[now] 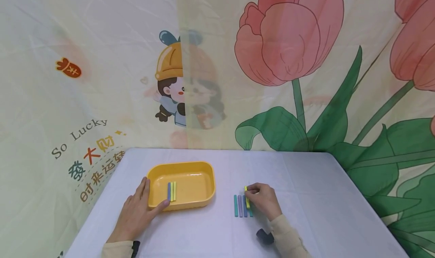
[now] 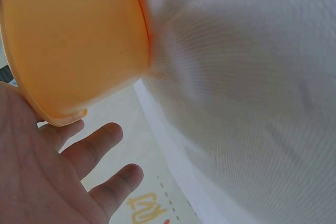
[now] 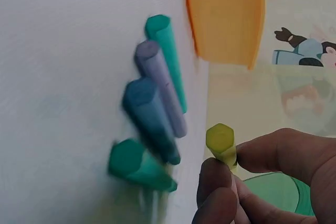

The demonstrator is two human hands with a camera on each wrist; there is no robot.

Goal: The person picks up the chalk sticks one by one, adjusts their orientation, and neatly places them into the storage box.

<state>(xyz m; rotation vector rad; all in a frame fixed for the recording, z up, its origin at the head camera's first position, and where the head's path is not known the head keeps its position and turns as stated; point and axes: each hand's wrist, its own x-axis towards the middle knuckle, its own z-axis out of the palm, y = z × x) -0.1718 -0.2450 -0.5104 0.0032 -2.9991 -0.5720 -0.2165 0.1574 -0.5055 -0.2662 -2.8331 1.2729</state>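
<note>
My right hand (image 1: 263, 199) pinches a yellow hexagonal crayon (image 3: 220, 139) between thumb and fingertips. It holds the crayon above a row on the table: a green crayon (image 1: 236, 206), a purple crayon (image 1: 240, 206), a blue crayon (image 1: 244, 209) and another green crayon (image 3: 137, 163) partly behind the yellow one in the head view. On the left, my left hand (image 1: 136, 209) rests against the near left corner of a yellow tray (image 1: 209, 202), fingers fairly straight along its side and thumb at the front rim. Inside the tray lie a blue crayon (image 1: 168, 192) and two yellow crayons (image 1: 173, 192).
A white cloth covers the table (image 1: 204, 235). Close to the right forearm sits a dark object (image 1: 264, 237). Behind the table hangs a printed curtain (image 1: 210, 61) with tulips and a cartoon figure.
</note>
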